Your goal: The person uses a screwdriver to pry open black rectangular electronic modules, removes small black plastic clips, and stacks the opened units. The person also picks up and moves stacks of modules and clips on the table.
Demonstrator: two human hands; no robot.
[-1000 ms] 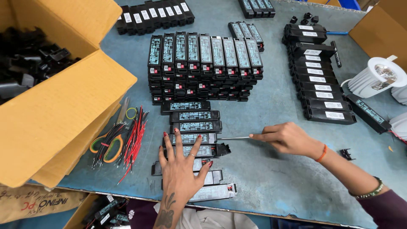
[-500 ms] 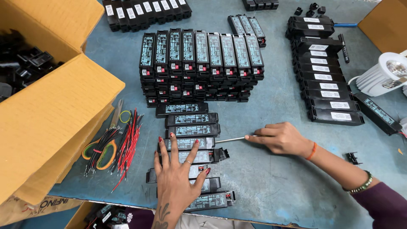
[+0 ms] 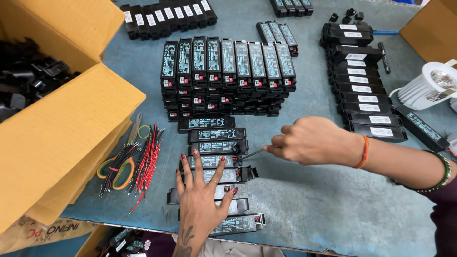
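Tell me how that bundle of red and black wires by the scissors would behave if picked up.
The wire bundle would likely flop and splay, since the thin strands lie loose and fanned out. It is probably light for its size. Strands may snag the scissors, which they overlap.

left hand [image 3: 202, 197]: flat, fingers spread, palm down | right hand [image 3: 312, 141]: fingers curled shut, reaching leftward

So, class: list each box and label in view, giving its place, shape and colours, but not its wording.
Cardboard box: left, open, tan, holding black parts.
Second cardboard box: top right corner, tan.
White labels: rectangular, on the black units in the right column.
Teal-printed labels: narrow strips on the stacked centre units.
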